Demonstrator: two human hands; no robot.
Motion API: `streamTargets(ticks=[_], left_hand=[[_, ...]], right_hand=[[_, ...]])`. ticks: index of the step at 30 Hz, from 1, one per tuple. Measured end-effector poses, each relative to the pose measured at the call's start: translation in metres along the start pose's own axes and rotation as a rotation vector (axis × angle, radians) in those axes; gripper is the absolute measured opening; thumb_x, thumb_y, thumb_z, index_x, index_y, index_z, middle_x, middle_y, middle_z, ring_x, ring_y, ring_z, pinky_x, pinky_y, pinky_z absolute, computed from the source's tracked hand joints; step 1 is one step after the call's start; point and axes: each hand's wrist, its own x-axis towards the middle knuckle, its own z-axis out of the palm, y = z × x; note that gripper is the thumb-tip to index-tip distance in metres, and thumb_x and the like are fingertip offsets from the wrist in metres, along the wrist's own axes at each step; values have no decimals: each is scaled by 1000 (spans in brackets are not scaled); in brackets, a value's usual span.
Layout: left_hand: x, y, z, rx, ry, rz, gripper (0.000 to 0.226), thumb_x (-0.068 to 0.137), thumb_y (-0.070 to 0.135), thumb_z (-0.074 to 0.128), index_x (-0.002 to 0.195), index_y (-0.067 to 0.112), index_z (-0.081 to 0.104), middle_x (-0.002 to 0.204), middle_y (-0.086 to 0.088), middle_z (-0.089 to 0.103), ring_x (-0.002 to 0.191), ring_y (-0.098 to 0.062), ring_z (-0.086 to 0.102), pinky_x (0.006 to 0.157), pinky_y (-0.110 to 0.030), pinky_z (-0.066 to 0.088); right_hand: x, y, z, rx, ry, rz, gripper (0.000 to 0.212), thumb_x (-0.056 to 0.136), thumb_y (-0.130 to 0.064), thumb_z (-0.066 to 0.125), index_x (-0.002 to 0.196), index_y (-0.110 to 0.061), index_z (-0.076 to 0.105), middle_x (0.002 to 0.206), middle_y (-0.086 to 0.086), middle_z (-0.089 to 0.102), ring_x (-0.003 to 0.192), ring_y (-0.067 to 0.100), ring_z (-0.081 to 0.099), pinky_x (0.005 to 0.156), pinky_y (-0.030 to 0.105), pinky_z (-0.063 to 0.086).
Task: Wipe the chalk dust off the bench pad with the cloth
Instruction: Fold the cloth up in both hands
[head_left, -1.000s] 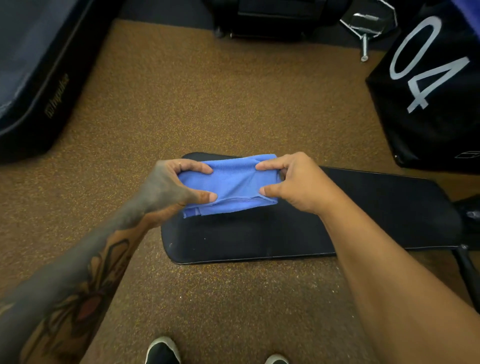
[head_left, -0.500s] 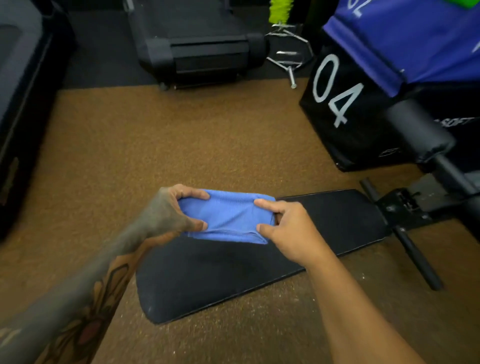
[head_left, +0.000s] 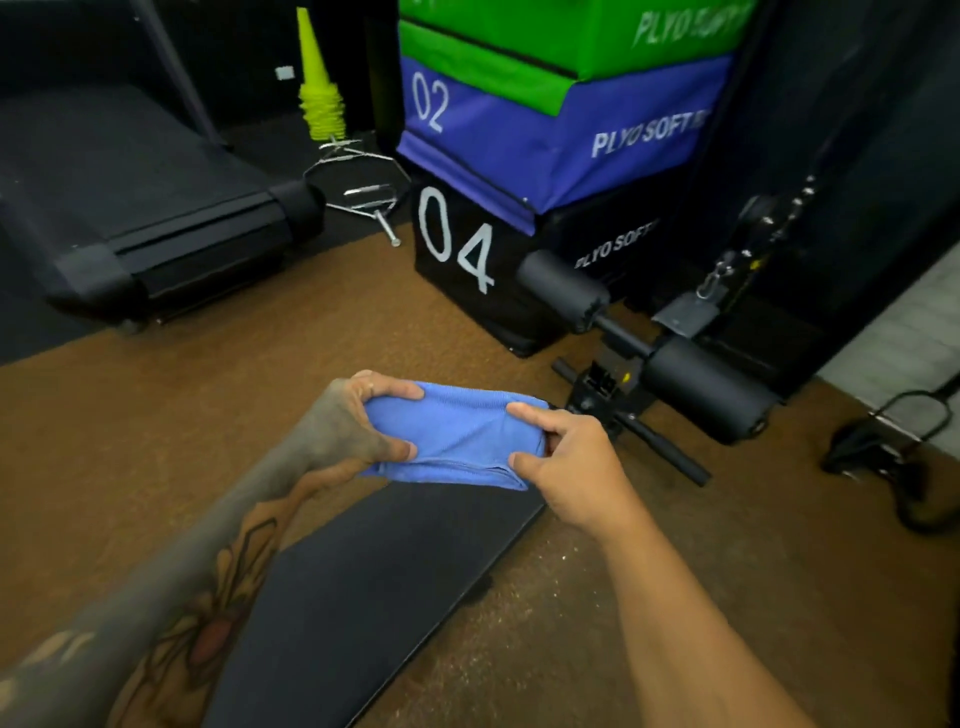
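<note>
While a folded blue cloth (head_left: 457, 439) is held up between two bare hands, the black bench pad (head_left: 363, 587) is seen lying below it, running from the lower left toward the hands. The cloth's left end is pinched by the left hand (head_left: 343, 423), thumb on the near edge and fingers curled over the far edge; its right end is gripped the same way by the right hand (head_left: 569, 467), index finger on top and thumb at the lower fold. Both grips are closed on the fabric, and the cloth is drawn fairly taut between them, above the pad's far end; whether it touches the pad cannot be told. The left forearm is covered in tattoos. Any chalk dust on the pad cannot be made out with certainty. Brown speckled flooring (head_left: 208, 415) is seen around the pad. Beyond the hands, the bench's padded rollers (head_left: 706, 395) and metal frame are visible, and behind them a stack of soft plyo boxes (head_left: 545, 130) in green, blue and black, marked "02" and "04". A treadmill (head_left: 156, 218) is seen at upper left, with stacked yellow-green cones (head_left: 319, 93) just beside it.
</note>
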Motion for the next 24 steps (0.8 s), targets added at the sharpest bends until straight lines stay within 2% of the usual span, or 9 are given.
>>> streamTargets(ticks=[2, 5, 9, 11, 13, 18, 20, 22, 24], left_hand=[[20, 24, 15, 11, -48, 56, 56, 56, 17, 90, 107, 29, 70, 120, 5, 58, 108, -8, 58, 75, -9, 44], [53, 59, 42, 73, -124, 138, 55, 64, 8, 91, 112, 25, 69, 123, 3, 55, 109, -9, 56, 70, -6, 46], [95, 103, 81, 113, -210, 230, 57, 64, 9, 91, 113, 26, 69, 123, 3, 55, 108, -6, 55, 74, -4, 43], [113, 120, 101, 125, -231, 259, 59, 56, 21, 90, 110, 30, 68, 122, 4, 57, 108, -5, 55, 79, -6, 41], [129, 134, 120, 121, -256, 267, 58, 54, 25, 86, 108, 33, 68, 120, 8, 56, 106, -2, 55, 76, -7, 42], [166, 150, 163, 119, -330, 279, 56, 62, 8, 91, 109, 31, 70, 118, 4, 54, 103, -18, 60, 71, -23, 52], [186, 153, 179, 149, -353, 318, 57, 63, 5, 90, 111, 29, 70, 120, 0, 54, 106, -20, 58, 81, -26, 49], [207, 156, 195, 184, -389, 373, 58, 64, 4, 90, 113, 25, 69, 121, -1, 54, 107, -14, 55, 86, -16, 42], [228, 161, 212, 214, -425, 413, 58, 64, 3, 89, 115, 22, 69, 119, 0, 53, 104, -10, 53, 82, -6, 36]], right_hand=[[0, 2, -28, 11, 54, 23, 54, 76, -5, 71, 124, -28, 61, 109, -4, 61, 84, 2, 61, 71, 15, 50], [1, 9, -70, 39, 140, 57, 53, 77, -4, 69, 123, -28, 61, 100, -1, 57, 60, -2, 50, 54, 7, 38], [7, 22, -121, 59, 255, 79, 53, 77, -3, 69, 124, -26, 61, 101, 1, 56, 59, 0, 48, 54, 8, 36], [8, 29, -142, 61, 293, 104, 52, 78, -2, 69, 125, -24, 60, 87, 2, 53, 47, -1, 46, 46, 8, 34], [10, 37, -160, 72, 330, 119, 52, 78, 0, 68, 125, -21, 60, 81, 0, 50, 42, -4, 46, 45, 8, 33], [17, 60, -189, 87, 425, 199, 53, 79, 2, 67, 127, -21, 60, 71, -8, 37, 36, -3, 43, 40, 8, 31], [22, 70, -196, 86, 471, 229, 53, 79, 1, 67, 127, -23, 59, 76, -4, 46, 38, 0, 44, 41, 12, 34], [29, 83, -200, 81, 527, 255, 53, 79, -1, 69, 126, -24, 60, 94, 0, 54, 50, 3, 51, 46, 13, 39], [39, 97, -205, 85, 579, 286, 53, 79, -2, 70, 126, -24, 60, 107, 0, 54, 63, 8, 57, 50, 14, 43]])
